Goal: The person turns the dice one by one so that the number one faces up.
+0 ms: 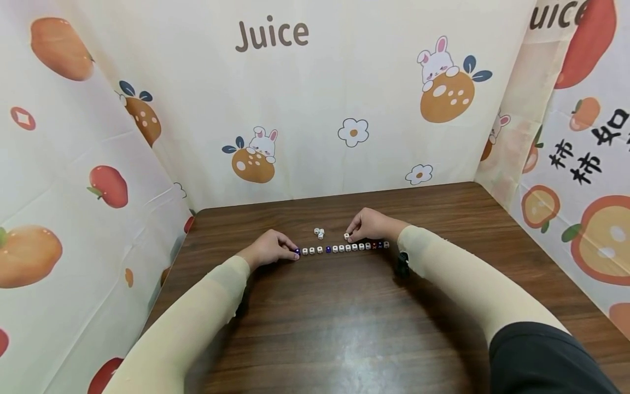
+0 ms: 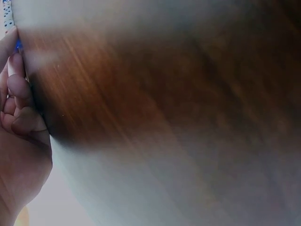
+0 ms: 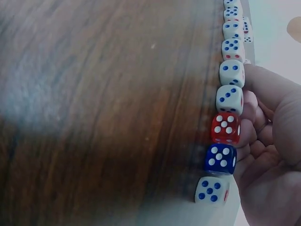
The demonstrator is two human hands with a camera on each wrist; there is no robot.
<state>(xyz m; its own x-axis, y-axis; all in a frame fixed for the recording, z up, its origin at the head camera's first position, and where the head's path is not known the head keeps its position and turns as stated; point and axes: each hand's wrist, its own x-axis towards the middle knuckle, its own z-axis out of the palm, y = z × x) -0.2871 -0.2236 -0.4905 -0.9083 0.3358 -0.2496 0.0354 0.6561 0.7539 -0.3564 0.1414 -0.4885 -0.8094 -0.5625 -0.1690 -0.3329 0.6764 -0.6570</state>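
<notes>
A row of dice runs from left to right across the table. At its left end my left hand (image 1: 269,249) pinches a blue die (image 1: 297,251) between thumb and fingers; a bit of that blue also shows in the left wrist view. Just behind the row, my right hand (image 1: 370,225) holds a white die (image 1: 346,236) at its fingertips. Most of the row is white, with another blue die (image 1: 328,249) partway along. Near the right end, a red die (image 3: 225,127) stands beside a blue die (image 3: 220,158), then a white die (image 3: 212,190) ends the line.
Three loose white dice (image 1: 320,233) lie close together behind the row, between the hands. The brown wooden table (image 1: 325,328) meets a printed cloth backdrop (image 1: 305,98) at the back, with similar cloth at both sides.
</notes>
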